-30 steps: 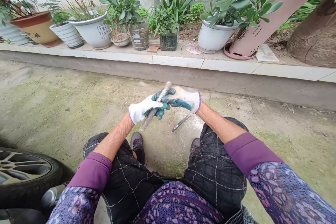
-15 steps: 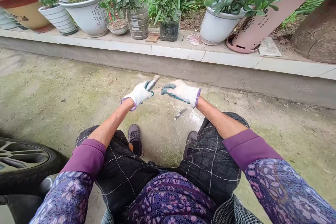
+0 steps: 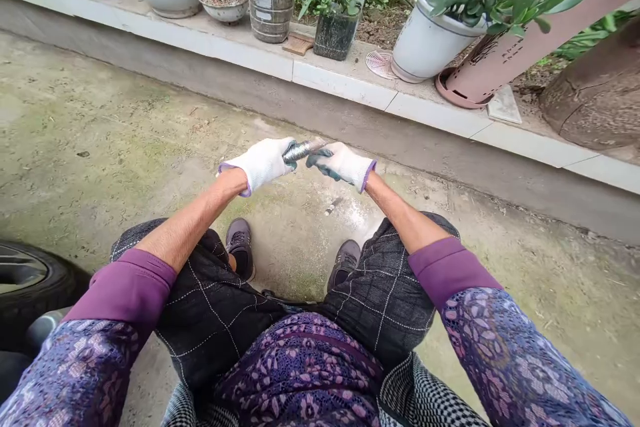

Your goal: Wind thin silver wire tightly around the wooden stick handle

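**Ribbed rod held between two gloved hands above the knees**

A short grey ribbed metal rod (image 3: pixel 301 149) is held in front of the seated person, above the gap between the knees and well clear of the concrete ground (image 3: pixel 125 147). It is gripped by the left hand (image 3: pixel 260 163), which is covered by a white knitted glove with a purple cuff. The fingers of that hand are wrapped tightly around the rod's lower part, and its upper end is left sticking out towards the right.

The right hand (image 3: pixel 343 163), gloved alike with a green-coated palm, is held just beside that free end. Its fingers (image 3: pixel 317 160) are curled together below the tip; whether the rod is actually touched or pinched by them cannot be told.

A small metal piece (image 3: pixel 333 205) is seen lying on the ground beneath the hands, ahead of the pair of dark shoes (image 3: pixel 239 243). A black car tyre (image 3: pixel 30 287) is seen at the left edge. Beyond the hands, a white round ceramic pot (image 3: pixel 425 47) and a tilted pink pot (image 3: pixel 525 33) are set on a tiled ledge (image 3: pixel 340 83).
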Motion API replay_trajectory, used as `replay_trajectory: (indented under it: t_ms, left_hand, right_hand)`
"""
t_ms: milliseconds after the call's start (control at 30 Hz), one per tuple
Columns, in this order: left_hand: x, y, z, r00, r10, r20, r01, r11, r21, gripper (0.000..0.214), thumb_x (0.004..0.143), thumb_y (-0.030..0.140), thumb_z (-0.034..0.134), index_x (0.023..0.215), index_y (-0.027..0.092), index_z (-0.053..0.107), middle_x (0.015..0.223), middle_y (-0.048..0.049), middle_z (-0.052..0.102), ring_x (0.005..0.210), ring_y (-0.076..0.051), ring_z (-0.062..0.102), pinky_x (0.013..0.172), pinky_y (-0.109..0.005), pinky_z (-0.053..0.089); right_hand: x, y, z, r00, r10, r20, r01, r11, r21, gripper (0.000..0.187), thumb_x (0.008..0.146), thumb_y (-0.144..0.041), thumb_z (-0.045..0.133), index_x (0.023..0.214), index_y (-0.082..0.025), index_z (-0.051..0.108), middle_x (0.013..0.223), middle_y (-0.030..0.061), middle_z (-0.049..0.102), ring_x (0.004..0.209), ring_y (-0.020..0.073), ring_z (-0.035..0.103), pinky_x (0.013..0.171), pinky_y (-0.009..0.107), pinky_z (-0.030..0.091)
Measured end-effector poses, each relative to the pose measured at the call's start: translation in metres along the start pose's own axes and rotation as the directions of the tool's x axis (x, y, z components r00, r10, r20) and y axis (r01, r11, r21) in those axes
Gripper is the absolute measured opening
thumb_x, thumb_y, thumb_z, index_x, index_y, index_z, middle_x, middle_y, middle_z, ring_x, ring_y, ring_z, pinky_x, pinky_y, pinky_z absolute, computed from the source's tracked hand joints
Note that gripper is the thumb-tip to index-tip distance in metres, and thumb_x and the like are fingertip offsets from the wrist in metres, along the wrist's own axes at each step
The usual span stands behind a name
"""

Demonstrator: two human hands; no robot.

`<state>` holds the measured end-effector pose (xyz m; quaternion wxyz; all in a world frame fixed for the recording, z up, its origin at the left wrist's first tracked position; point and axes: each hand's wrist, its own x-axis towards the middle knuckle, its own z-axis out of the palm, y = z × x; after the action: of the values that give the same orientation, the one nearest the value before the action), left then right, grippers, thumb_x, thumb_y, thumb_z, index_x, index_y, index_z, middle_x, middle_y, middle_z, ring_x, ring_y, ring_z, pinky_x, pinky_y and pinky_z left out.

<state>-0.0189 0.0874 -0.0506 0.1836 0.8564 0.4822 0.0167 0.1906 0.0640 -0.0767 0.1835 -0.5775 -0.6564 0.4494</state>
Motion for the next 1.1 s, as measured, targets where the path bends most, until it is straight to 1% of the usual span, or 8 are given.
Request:
replay_trajectory:
  t_ms: [100,200,433,633,800,900,1000,1100]
  left_hand:
    - [0.000,-0.012,-0.004,0.998,-0.043,-0.038,0.044,0.999,0.016,0.051,0.087,0.048,0.066,0.125,0.015,0.062,0.100,-0.0108,0.071,0.088,-0.024,0.067,0.077,-0.032,0.047]
    - [-0.001,-0.015,0.005,0.998,-0.065,0.027,0.059,0.980,0.191,0.055,0.090,0.056,0.061,0.128,0.017,0.060,0.097,-0.0130,0.071,0.089,-0.028,0.068,0.076,-0.033,0.046]
    - [-0.004,0.002,0.033,0.983,0.098,0.155,-0.144,0.936,0.322,0.038,0.093,0.042,0.056,0.125,0.022,0.061,0.093,-0.0115,0.073,0.087,-0.028,0.070,0.072,-0.032,0.045]
    - [-0.010,0.013,0.013,0.995,0.098,-0.016,-0.096,0.990,0.104,0.045,0.090,0.051,0.061,0.124,0.021,0.062,0.100,-0.0077,0.074,0.088,-0.025,0.070,0.075,-0.029,0.047]
    - [-0.007,0.002,0.006,0.990,-0.083,-0.111,0.091,0.994,0.065,0.043,0.092,0.044,0.059,0.126,0.017,0.061,0.101,-0.0114,0.074,0.089,-0.027,0.071,0.077,-0.031,0.049]
    - [-0.004,-0.002,0.012,0.995,-0.104,-0.004,0.101,0.963,0.251,0.036,0.095,0.032,0.051,0.125,0.016,0.062,0.099,-0.0152,0.073,0.091,-0.031,0.071,0.079,-0.036,0.049]
    - [-0.004,0.004,0.019,0.988,-0.039,0.151,-0.015,0.940,0.340,0.035,0.096,0.024,0.047,0.126,0.019,0.064,0.096,-0.0142,0.073,0.094,-0.030,0.071,0.081,-0.036,0.049]
    - [-0.005,0.012,0.021,0.981,0.034,0.193,-0.096,0.943,0.319,0.041,0.094,0.025,0.052,0.133,0.024,0.060,0.096,-0.0119,0.074,0.092,-0.029,0.071,0.082,-0.036,0.048]
  right_hand:
    - [-0.009,-0.001,0.013,0.996,-0.070,0.049,0.073,0.995,-0.073,0.020,0.080,-0.027,0.058,0.087,-0.016,0.072,0.062,-0.0004,0.058,0.053,0.0097,0.045,0.052,0.023,0.034]
    - [-0.015,-0.004,0.017,0.984,-0.136,0.113,0.149,0.982,-0.112,0.021,0.080,-0.027,0.056,0.087,-0.016,0.073,0.068,-0.0003,0.061,0.057,0.0097,0.048,0.055,0.022,0.036]
    - [-0.004,-0.004,-0.008,0.981,-0.179,-0.080,0.165,0.974,-0.154,0.022,0.076,-0.025,0.055,0.081,-0.014,0.073,0.068,-0.0011,0.061,0.058,0.0089,0.047,0.057,0.022,0.037]
    - [-0.001,0.005,-0.002,0.999,-0.018,-0.048,0.027,0.983,0.180,0.016,0.079,-0.026,0.060,0.085,-0.014,0.068,0.063,-0.0007,0.060,0.048,0.0086,0.049,0.042,0.019,0.038]
    - [-0.013,-0.004,0.022,0.994,-0.041,0.102,0.032,0.995,0.094,0.016,0.081,-0.019,0.057,0.087,-0.014,0.071,0.065,0.0002,0.063,0.048,0.0078,0.053,0.041,0.017,0.039]
    - [-0.019,-0.013,0.021,0.991,-0.066,0.117,0.065,0.998,0.018,0.019,0.082,-0.022,0.057,0.088,-0.014,0.073,0.065,-0.0011,0.062,0.047,0.0064,0.050,0.042,0.017,0.038]
    - [-0.016,-0.015,0.008,0.994,-0.106,-0.013,0.106,0.994,-0.034,0.018,0.081,-0.023,0.059,0.084,-0.013,0.074,0.061,-0.0025,0.059,0.046,0.0049,0.045,0.041,0.018,0.034]
    - [-0.010,-0.012,-0.005,0.988,-0.101,-0.116,0.104,0.994,0.021,0.019,0.077,-0.017,0.057,0.084,-0.012,0.073,0.059,-0.0030,0.057,0.045,0.0050,0.043,0.041,0.018,0.033]
